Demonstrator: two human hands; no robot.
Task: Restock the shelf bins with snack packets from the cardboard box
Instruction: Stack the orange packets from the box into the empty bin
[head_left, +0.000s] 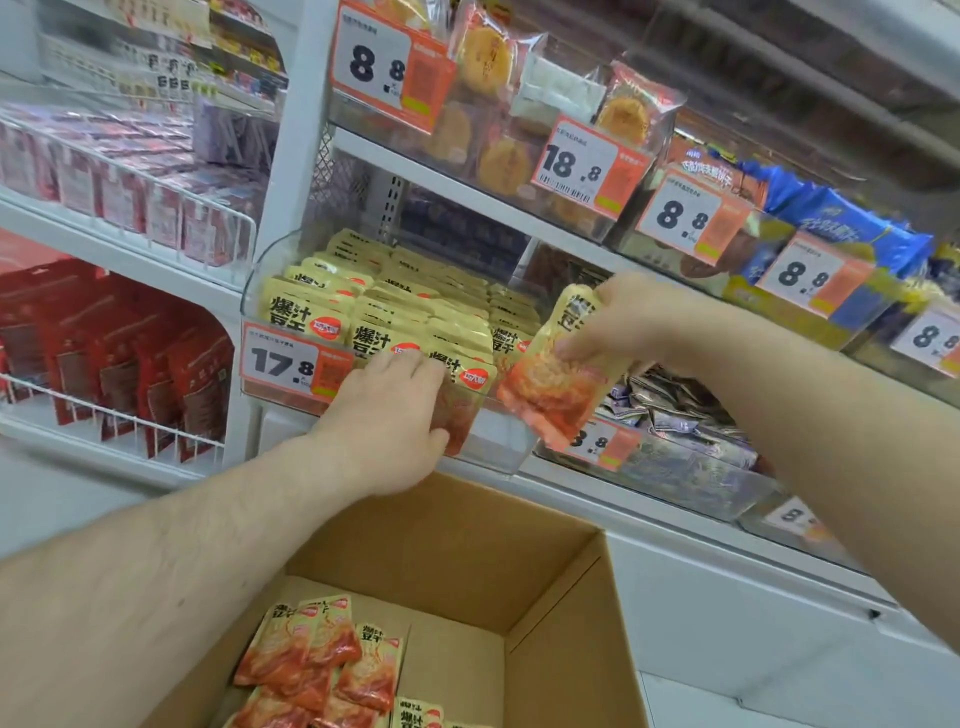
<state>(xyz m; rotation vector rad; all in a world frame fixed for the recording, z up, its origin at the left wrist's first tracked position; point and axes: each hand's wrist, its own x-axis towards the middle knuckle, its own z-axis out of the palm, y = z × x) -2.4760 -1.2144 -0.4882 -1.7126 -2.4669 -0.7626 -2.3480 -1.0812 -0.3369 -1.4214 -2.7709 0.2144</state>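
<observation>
A clear shelf bin (498, 447) at centre holds several rows of yellow-and-orange snack packets (415, 312). My left hand (387, 415) presses against the front row of packets at the bin's front wall; whether its fingers grip one is unclear. My right hand (618, 322) holds one snack packet (556, 384) by its upper part, just right of the bin's front corner, hanging tilted. Below, the open cardboard box (467, 561) has several loose packets (322, 660) lying on its bottom at the near left.
A 17.8 price tag (291, 361) hangs on the bin's front. To the right sits a bin of silvery purple packets (675, 415). Shelves above carry cakes (488, 57) and blue biscuit packs (841, 228); wire-fronted shelves with red packs (156, 374) stand at left.
</observation>
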